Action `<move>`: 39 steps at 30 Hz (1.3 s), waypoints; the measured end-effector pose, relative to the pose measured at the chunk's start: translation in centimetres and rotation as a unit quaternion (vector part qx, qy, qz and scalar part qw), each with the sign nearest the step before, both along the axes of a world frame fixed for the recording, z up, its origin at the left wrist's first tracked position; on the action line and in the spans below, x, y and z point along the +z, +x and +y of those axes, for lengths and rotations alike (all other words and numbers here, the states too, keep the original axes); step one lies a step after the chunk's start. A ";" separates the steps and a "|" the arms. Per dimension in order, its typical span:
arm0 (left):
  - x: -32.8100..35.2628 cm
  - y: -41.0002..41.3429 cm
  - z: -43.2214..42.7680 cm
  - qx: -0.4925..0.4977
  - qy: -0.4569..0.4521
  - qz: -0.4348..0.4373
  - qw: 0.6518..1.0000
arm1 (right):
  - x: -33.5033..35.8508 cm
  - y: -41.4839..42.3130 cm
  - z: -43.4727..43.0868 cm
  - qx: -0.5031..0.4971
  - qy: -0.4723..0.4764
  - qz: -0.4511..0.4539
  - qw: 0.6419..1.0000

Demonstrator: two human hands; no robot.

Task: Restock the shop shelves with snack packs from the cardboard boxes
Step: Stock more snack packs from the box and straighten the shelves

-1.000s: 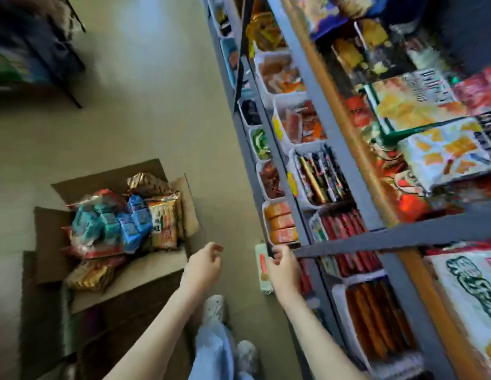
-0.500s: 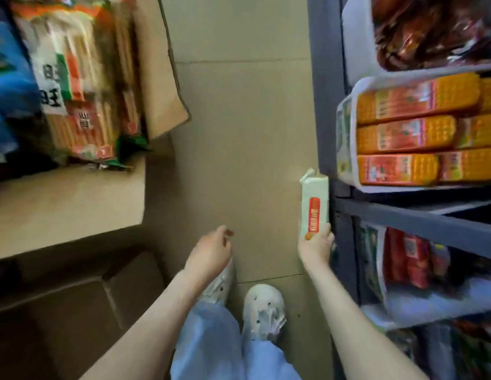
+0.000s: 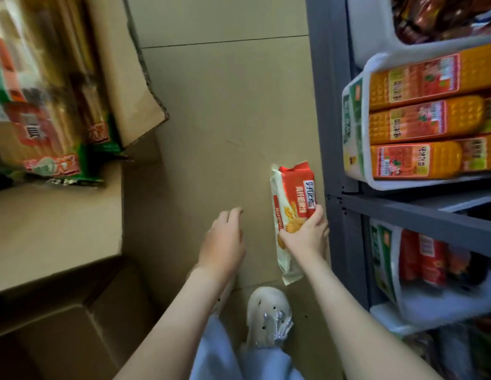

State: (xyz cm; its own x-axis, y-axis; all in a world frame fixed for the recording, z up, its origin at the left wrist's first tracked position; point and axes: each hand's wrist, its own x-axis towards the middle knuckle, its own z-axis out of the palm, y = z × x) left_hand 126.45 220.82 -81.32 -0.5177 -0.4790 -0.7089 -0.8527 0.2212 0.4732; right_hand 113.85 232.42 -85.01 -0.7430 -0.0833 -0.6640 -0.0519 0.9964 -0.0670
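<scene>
My right hand (image 3: 307, 234) grips a long cream and red biscuit pack (image 3: 292, 196) around its middle, held upright over the floor just left of the grey shelf post (image 3: 321, 105). My left hand (image 3: 225, 237) hovers beside it with loosely curled fingers, holding nothing. An open cardboard box (image 3: 60, 215) at the left holds snack packs (image 3: 47, 111) with green and orange wrappers. On the shelf at the right, a white bin (image 3: 356, 149) holds three orange packs (image 3: 430, 119). Below it another white bin (image 3: 397, 283) holds red packs.
A second closed cardboard box (image 3: 60, 338) lies at the lower left. My white shoe (image 3: 269, 316) and pale blue trouser leg stand on the tan floor between the boxes and the shelf unit. A top bin (image 3: 375, 31) holds dark red wrappers.
The view dropped from the high shelves to the low bins and floor. My right hand turned the biscuit pack so its red front shows, and lifted it slightly; my left hand stayed beside it.
</scene>
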 end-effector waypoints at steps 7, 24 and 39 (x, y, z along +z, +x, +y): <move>17.9 -2.0 -3.4 -0.267 -0.198 0.082 0.940 | 19.8 2.6 -4.8 0.229 -0.041 -0.012 0.973; 63.5 -0.2 -13.4 -0.058 -0.338 0.174 0.923 | 70.0 1.0 -11.8 0.408 -0.259 0.312 0.818; 89.6 -4.7 -5.3 -0.121 -0.099 0.482 0.862 | 94.4 1.0 -2.7 -0.014 -0.664 0.175 0.727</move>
State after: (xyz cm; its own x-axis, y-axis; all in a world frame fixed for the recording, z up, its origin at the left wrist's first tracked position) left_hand 121.77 215.52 8.31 -0.9226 -0.3363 0.1889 -0.0026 0.4953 0.8687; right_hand 114.84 229.74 9.41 -0.8609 -0.4594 0.2188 -0.2788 0.0661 -0.9581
